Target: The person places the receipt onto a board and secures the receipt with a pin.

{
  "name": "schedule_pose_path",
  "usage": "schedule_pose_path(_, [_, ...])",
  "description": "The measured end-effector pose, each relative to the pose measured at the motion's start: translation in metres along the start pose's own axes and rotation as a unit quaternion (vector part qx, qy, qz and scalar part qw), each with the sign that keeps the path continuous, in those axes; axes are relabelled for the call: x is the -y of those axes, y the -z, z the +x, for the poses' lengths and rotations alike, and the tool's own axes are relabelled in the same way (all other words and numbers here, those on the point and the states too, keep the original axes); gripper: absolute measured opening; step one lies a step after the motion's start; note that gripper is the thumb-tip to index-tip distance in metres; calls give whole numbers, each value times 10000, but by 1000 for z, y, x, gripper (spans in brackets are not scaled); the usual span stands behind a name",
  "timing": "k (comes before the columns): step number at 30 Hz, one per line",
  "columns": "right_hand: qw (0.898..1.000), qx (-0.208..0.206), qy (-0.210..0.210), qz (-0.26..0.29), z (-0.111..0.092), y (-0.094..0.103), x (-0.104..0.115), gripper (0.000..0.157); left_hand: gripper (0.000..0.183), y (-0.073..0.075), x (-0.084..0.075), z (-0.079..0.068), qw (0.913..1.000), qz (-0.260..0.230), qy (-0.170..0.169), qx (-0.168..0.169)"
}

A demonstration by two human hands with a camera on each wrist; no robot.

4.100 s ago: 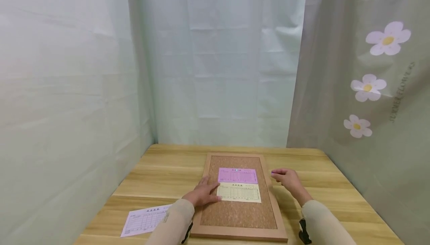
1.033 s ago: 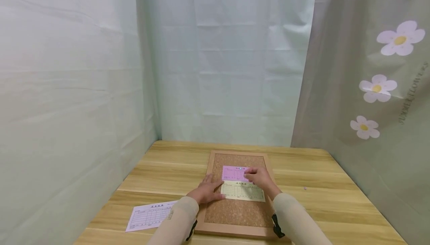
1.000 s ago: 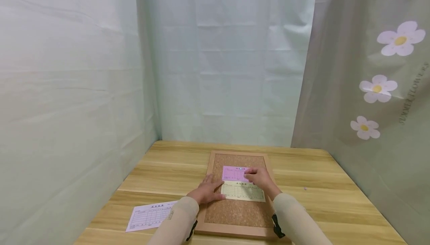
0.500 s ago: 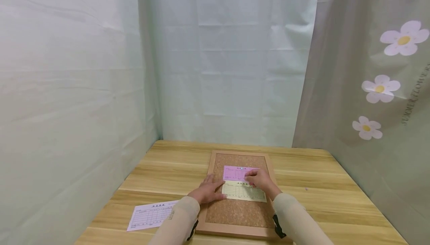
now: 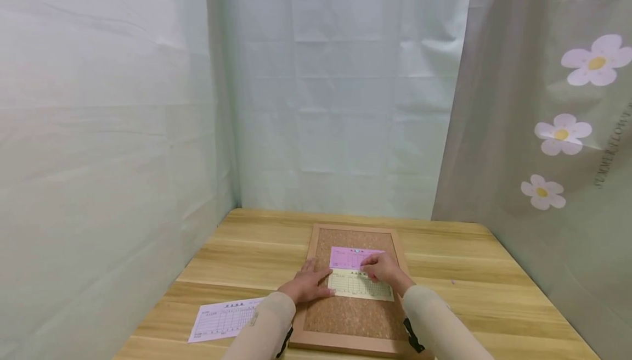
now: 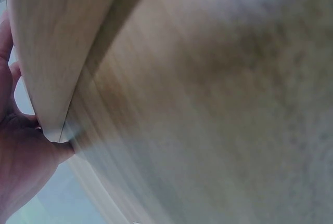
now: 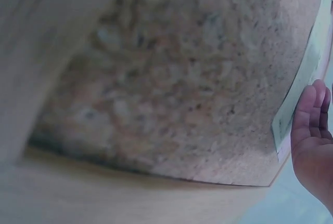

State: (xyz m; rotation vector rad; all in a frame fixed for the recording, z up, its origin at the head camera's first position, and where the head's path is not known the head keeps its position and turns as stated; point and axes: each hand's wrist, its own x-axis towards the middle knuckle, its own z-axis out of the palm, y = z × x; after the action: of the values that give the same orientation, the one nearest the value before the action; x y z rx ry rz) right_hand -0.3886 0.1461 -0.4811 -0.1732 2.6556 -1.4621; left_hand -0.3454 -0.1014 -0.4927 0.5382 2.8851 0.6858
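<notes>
- The right hand (image 5: 384, 270) reaches over the cork board (image 5: 353, 317) from its right side, with its fingertips at the seam where the pink printed form (image 5: 343, 260) and yellow printed form (image 5: 345, 285) adjoin.
- Its fingers are bent toward the thumb in a pinching shape; anything between the tips is hidden, so I cannot tell whether it has hold of something.
- The yellow form lies under and on the near side of those fingertips, and the pink form extends beyond them; whether the two edges overlap or merely meet is unclear.
- Both forms have their long axes running left to right, across the board, whose own long axis points away from the person.
- The left hand (image 5: 310, 286) is spread and grips nothing, its fingers over the left side of the wooden frame (image 5: 345, 342) and its thumb at the yellow form's left short edge.
- The right hand is thus nearer the middle of the seam, the left nearer its left end.
- A white printed form (image 5: 224, 319) lies on the table to the left, partly behind the left sleeve (image 5: 269, 324); a tiny purple object (image 5: 453, 281) sits well right of the right hand.
</notes>
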Motion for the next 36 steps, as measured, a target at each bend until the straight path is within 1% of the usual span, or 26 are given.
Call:
schedule_pose_path(4, [9999,78,10,-71,0,-1,-2,4,67,1,1,0,10000,-25,1,-13])
schedule_pose_path(9, [9998,72,53,-149,1,-3,-4,5,69,1,1,-1,9999,-122,53,-22])
schedule_pose_path(16, [9990,-29,181,-411,3,-7,-6,5,69,2,0,-1,9998,-128,130,-11])
schedule_pose_path(23, [9983,-150,59,-556,2,-9,-7,4,69,0,-1,-1,9998,-157,142,15])
schedule_pose_path(28, [9977,-177,116,-646,3,-11,-9,4,68,-1,-1,0,9998,-127,127,9])
schedule_pose_path(36, [9973,-173,163,-696,4,-10,-11,10,67,0,-2,0,9999,-124,101,29])
